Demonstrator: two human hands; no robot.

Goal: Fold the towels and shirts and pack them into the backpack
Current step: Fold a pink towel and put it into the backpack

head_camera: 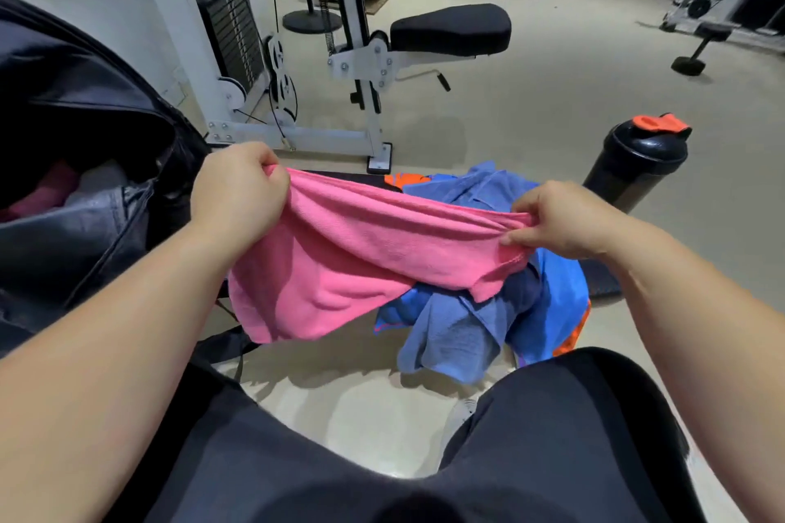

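Head view: the open black backpack (97, 106) is cut off at the left edge. Something pink and something pale lie inside it, too dark to name. The pink towel (340, 259) hides part of a pile of blue and orange clothes (463, 331) on a dark bench pad (603, 280). Around them are a pale gym floor (531, 98), a white weight machine (365, 59) and a black bottle (633, 170) with an orange lid. The left hand (238, 191) and right hand (560, 221) each grip a bunched top end of the towel with curled fingers, holding it stretched above the pile, right of the backpack.
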